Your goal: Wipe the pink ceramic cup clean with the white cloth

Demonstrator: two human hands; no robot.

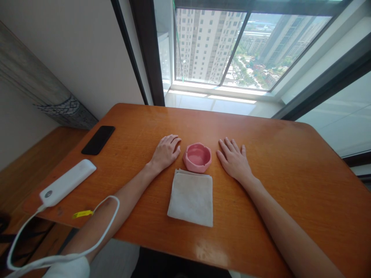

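A pink faceted ashtray [197,168] with notches in its rim stands on the wooden table, and nothing shows inside it. Just in front of it lies a folded grey-white cloth [191,197], close to the ashtray's near side. My left hand [166,151] rests on the tabletop to the left of the ashtray, fingers loosely stretched and slightly bent, holding nothing. To the right of the ashtray, my right hand [234,158] lies flat, palm down, with its fingers spread. Neither hand touches the ashtray or the cloth.
On the table's left side are a black phone [98,140] and a white power bank [68,182]. Its white cable [116,208], with a yellow tag [82,214], loops over my left forearm. Beyond the table's [290,173] far edge is a window [223,50].
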